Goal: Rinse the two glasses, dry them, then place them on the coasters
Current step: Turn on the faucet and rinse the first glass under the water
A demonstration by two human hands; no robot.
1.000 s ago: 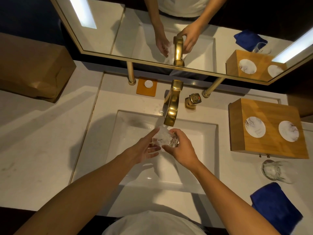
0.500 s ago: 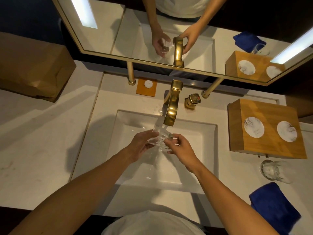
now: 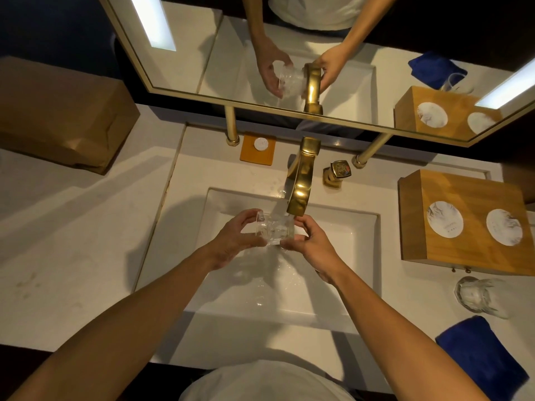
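Observation:
A clear glass (image 3: 273, 228) lies on its side under the running water from the gold faucet (image 3: 301, 183), above the white sink (image 3: 356, 256). My left hand (image 3: 237, 241) grips its left end and my right hand (image 3: 309, 241) holds its right end. A second glass (image 3: 479, 296) stands on the counter at the right, in front of a wooden box (image 3: 469, 259). Two round white coasters (image 3: 444, 219) (image 3: 504, 227) lie on top of that box. A folded blue cloth (image 3: 480, 357) rests near the counter's front right.
A gold tap handle (image 3: 337, 173) sits right of the faucet. An orange square with a white disc (image 3: 257, 147) lies behind the sink. A brown paper bag (image 3: 58, 114) lies at far left. The mirror (image 3: 289, 53) hangs on gold posts behind.
The glass has been turned from roughly upright onto its side, and both hands shifted slightly left under the water stream.

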